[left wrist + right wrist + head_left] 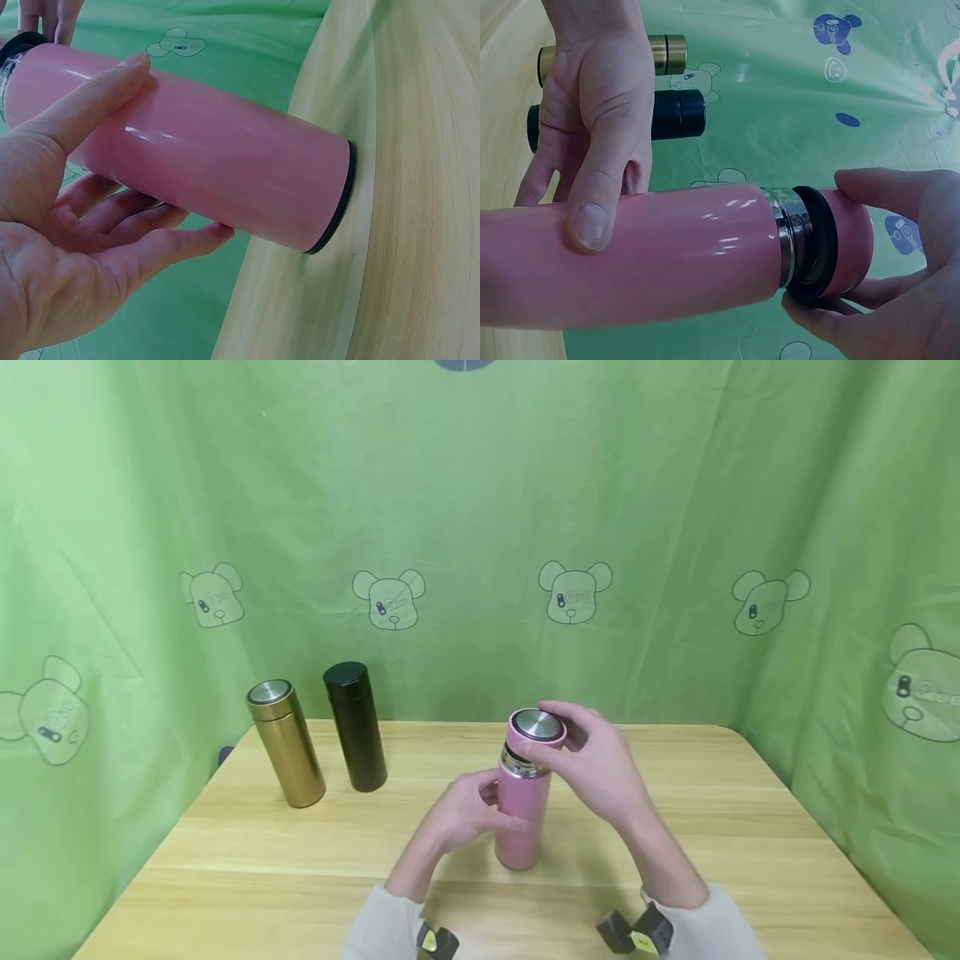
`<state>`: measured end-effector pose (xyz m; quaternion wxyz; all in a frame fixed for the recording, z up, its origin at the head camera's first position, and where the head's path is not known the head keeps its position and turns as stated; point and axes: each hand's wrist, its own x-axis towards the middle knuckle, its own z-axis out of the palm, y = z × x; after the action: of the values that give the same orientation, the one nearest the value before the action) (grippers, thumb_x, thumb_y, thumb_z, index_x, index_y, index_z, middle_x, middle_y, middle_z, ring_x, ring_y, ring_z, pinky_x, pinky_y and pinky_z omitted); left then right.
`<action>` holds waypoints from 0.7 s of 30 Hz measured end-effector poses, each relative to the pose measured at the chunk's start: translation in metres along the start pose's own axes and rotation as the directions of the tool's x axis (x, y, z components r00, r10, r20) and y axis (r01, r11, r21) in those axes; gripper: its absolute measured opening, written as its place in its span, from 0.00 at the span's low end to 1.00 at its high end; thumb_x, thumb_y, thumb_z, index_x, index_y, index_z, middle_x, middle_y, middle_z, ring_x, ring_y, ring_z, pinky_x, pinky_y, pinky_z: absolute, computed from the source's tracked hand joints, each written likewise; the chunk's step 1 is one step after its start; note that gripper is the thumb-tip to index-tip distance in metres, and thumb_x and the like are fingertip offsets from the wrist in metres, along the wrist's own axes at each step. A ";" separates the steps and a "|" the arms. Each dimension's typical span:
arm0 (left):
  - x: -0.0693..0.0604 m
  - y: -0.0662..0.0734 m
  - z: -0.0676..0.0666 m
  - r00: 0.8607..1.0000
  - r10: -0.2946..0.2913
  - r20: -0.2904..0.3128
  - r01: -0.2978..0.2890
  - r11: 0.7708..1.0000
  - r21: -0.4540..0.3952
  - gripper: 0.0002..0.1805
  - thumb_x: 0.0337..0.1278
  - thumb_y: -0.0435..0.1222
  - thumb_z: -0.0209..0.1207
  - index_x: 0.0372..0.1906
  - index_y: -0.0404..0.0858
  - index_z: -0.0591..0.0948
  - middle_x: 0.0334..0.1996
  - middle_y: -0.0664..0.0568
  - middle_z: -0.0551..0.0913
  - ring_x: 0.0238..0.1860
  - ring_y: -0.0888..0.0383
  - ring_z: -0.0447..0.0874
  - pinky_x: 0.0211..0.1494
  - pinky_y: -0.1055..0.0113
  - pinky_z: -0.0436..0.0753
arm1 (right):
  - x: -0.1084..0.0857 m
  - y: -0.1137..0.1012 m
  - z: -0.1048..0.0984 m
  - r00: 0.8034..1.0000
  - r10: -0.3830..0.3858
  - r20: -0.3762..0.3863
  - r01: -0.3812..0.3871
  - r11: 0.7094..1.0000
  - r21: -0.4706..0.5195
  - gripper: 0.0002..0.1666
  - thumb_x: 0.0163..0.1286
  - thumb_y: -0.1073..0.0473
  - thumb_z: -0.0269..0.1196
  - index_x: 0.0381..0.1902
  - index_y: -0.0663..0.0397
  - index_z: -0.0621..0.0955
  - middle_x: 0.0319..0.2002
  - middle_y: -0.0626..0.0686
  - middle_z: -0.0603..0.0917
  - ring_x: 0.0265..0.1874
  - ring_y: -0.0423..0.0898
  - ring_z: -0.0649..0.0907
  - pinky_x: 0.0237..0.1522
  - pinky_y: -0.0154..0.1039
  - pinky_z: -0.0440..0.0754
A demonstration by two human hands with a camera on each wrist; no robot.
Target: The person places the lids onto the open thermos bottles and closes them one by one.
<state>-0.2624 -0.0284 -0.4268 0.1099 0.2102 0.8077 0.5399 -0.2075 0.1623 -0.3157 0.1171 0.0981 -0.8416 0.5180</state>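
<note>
**Pink vacuum flask between your two hands, its lid skewed on the neck**

You have the pink vacuum flask (527,797) nearly upright at about the middle of the counter (660,868); whether its base bears on the wood is hard to tell. Your left grip (461,814) comes in from eight o'clock and holds the body, thumb near six o'clock, fingers round toward ten. Your right grip (592,760) reaches in from four o'clock and pinches the lid (853,240), thumb near seven o'clock, fingertips near one. The lid sits tilted, with the steel neck (517,767) showing below it.

Expect a rigid shell of middling weight, more if filled; you cannot see inside. The glossy coat is probably slippery, so keep your left thumb and fingers opposed on the body, clear of the neck. The lid should feel light and stiff; take it by its pink side wall. The flask looks tough, though knocks could mark the finish, and its narrow base could tip.

Toward ten o'clock, well apart from it, stand the gold flask (291,752) and black flask (358,731).
</note>
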 end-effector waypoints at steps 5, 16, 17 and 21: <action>0.000 0.000 0.000 1.000 0.009 0.002 -0.009 1.000 -0.009 0.37 0.42 0.45 0.79 0.63 0.54 0.80 0.59 0.55 0.85 0.62 0.53 0.82 0.68 0.50 0.78 | 0.004 -0.001 0.003 1.000 -0.018 0.022 0.019 0.998 -0.052 0.44 0.59 0.42 0.76 0.68 0.55 0.75 0.64 0.57 0.78 0.65 0.58 0.79 0.68 0.55 0.76; 0.001 0.004 -0.001 1.000 0.025 0.011 -0.025 1.000 -0.016 0.36 0.42 0.45 0.79 0.62 0.56 0.81 0.59 0.56 0.85 0.63 0.54 0.82 0.68 0.50 0.78 | 0.004 -0.003 -0.002 0.997 -0.030 0.074 0.033 0.998 -0.050 0.42 0.60 0.46 0.75 0.69 0.55 0.74 0.65 0.57 0.79 0.68 0.60 0.76 0.69 0.56 0.74; 0.000 0.004 -0.001 1.000 0.023 0.009 -0.023 1.000 -0.015 0.36 0.42 0.45 0.79 0.62 0.56 0.81 0.59 0.56 0.85 0.63 0.54 0.82 0.68 0.50 0.78 | 0.004 -0.003 -0.003 0.996 -0.027 0.081 0.031 0.998 -0.051 0.42 0.60 0.47 0.75 0.68 0.55 0.75 0.65 0.57 0.79 0.68 0.60 0.76 0.69 0.56 0.74; 0.000 0.002 0.000 1.000 0.014 0.005 -0.014 1.000 -0.017 0.36 0.42 0.45 0.79 0.62 0.55 0.80 0.59 0.56 0.85 0.62 0.54 0.82 0.68 0.49 0.78 | 0.005 -0.004 -0.005 0.994 -0.011 0.108 0.018 0.998 -0.058 0.41 0.60 0.48 0.75 0.68 0.53 0.75 0.65 0.56 0.80 0.68 0.59 0.77 0.67 0.58 0.76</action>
<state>-0.2625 -0.0281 -0.4250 0.1097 0.2163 0.8012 0.5471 -0.2109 0.1647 -0.3087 0.0782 0.1285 -0.8608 0.4863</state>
